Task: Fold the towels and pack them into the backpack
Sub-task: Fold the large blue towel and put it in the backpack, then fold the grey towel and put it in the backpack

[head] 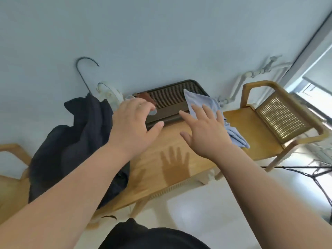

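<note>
Closest to me, both forearms reach out bare from the bottom of the view, over the near edge of the wooden table [201, 166]. My left hand [133, 123] is palm down, thumb stuck out to the right, fingers bent downward at the far end. There is a small grey-blue thing [153, 112] right at those fingertips, and I cannot tell whether the hand has hold of it or is only over it.

My right hand [206, 130] is wide open, palm down, all five fingers spread and nothing gripped. Its shadow [175, 164] falls on the tabletop nearer to me, fingers fanned the same way.

Left of my left arm sits the black backpack [71, 150], slumped on the left end of the table, its top bunched up and leaning toward the wall [161, 42].

Past my right fingers lies the light blue towel [196, 99], crumpled. Its far corner is draped on a dark ribbed tray [170, 99] and the rest trails down to the right across the table. My fingers overlap it, but contact I cannot confirm.

A brown piece [145, 97] rests on the tray's left part. To the far right, a cane panel [282, 115] in a wooden frame. On the wall behind the backpack, a metal hook [86, 69].
</note>
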{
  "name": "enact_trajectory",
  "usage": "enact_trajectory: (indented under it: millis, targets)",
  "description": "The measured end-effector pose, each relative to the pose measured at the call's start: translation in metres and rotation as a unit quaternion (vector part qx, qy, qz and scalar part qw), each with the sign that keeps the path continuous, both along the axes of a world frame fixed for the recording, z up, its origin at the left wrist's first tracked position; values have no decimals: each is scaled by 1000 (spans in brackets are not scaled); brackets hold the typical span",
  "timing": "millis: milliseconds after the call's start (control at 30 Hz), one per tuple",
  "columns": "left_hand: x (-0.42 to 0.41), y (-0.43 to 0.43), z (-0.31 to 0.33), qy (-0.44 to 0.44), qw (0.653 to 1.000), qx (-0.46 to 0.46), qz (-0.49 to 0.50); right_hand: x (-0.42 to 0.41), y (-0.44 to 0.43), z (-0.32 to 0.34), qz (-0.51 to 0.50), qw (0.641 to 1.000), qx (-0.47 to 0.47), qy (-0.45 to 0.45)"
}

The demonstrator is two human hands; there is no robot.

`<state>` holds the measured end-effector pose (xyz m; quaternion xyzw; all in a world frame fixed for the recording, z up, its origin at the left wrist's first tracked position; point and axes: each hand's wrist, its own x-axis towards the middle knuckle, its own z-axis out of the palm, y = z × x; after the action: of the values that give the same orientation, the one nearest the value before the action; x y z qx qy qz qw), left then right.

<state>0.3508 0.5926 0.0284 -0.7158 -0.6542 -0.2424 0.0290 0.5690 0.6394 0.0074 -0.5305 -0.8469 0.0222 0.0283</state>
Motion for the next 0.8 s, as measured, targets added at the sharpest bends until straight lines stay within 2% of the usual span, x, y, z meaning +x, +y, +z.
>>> enact_trajectory:
  millis: [300,533,633,800]
  targets:
    - [95,105,-89,38,979,-198,-36,108,64,-69,-121,983,-138,-13]
    - [146,210,-166,79,952,-289,-67,159,143,-111,-167,955,-239,-56]
    - [164,248,-194,128,921,-353,-105,175,168,-126,-175,938,-290,-75]
    - [191,286,-223,191,845,-466,-179,198,197,-150,-186,918,-345,-63]
